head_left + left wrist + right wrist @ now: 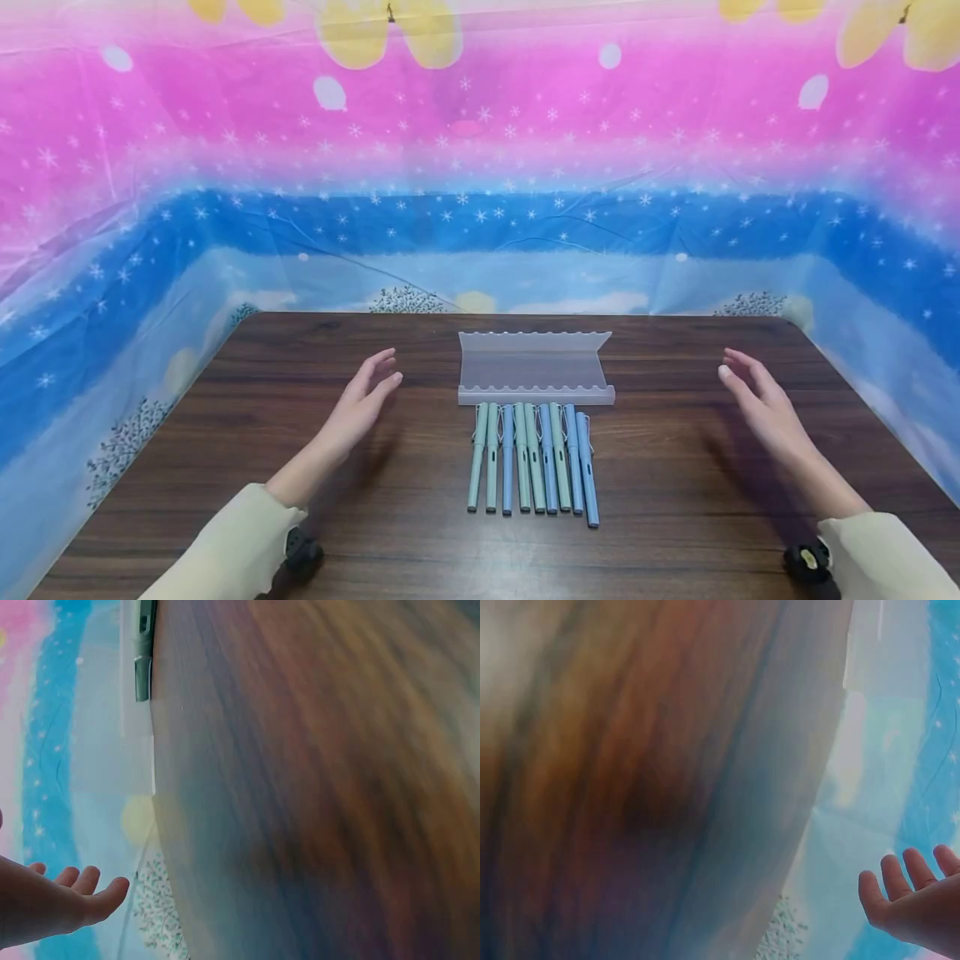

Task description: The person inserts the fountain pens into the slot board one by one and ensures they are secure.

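Note:
Several capped pens with wire clips lie side by side on the table in the head view, some pale green [476, 471], others blue [590, 492]. The rightmost one sits slightly lower and tilted. Just beyond their clip ends stands a translucent white pen tray [528, 371] with scalloped edges. My left hand [358, 408] hovers left of the tray, fingers loosely bent, holding nothing. On the other side, my right hand [768, 412] is raised over the table, also holding nothing. A green pen [143, 645] shows at the top of the left wrist view.
The dark wood-grain table [375, 542] has rounded far corners. Behind and beside it hangs a printed cloth backdrop [487, 225] in pink and blue. Black wrist straps [303, 550] sit at both cream sleeves [225, 546].

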`<state>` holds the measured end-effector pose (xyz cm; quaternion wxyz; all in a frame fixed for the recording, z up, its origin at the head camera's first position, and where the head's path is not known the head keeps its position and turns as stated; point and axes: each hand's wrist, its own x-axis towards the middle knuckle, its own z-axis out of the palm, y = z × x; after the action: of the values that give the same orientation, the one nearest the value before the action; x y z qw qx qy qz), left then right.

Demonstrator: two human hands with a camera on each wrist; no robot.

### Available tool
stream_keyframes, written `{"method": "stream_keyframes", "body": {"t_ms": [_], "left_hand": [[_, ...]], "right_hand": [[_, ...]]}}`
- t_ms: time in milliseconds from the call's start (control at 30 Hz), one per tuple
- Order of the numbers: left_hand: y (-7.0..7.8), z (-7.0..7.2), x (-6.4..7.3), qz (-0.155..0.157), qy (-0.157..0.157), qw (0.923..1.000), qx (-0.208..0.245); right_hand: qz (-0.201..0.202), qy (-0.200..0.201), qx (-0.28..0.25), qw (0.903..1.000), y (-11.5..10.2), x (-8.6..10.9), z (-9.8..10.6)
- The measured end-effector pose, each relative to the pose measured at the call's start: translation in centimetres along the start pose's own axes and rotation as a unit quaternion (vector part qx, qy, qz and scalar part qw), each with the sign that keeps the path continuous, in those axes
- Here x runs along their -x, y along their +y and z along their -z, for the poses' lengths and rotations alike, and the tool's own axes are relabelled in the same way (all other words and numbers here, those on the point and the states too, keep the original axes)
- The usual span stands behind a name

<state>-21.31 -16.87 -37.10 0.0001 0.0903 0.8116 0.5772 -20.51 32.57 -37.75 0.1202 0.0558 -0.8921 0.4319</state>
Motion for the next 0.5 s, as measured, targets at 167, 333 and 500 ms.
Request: {"method": "stream_keyframes", "body": {"t_ms": [167, 333, 500], "left_hand": [[0.0, -0.9, -0.7, 0.006, -0.012, 0.9999, 0.005], [-0.1, -1.8, -1.5, 0.014, -0.014, 0.9998, -0.006], [-0.3, -2.4, -2.0, 0.024, -0.019, 0.9995, -0.010]], "right_hand": [[-0.040, -0.023, -0.033, 0.9984, 0.1, 0.0, -0.9], [-0.059, -0.063, -0.067, 0.9940, 0.0, -0.2, -1.8], [-0.103, -0.088, -0.110, 0.9847, 0.3, -0.4, -2.9]]}}
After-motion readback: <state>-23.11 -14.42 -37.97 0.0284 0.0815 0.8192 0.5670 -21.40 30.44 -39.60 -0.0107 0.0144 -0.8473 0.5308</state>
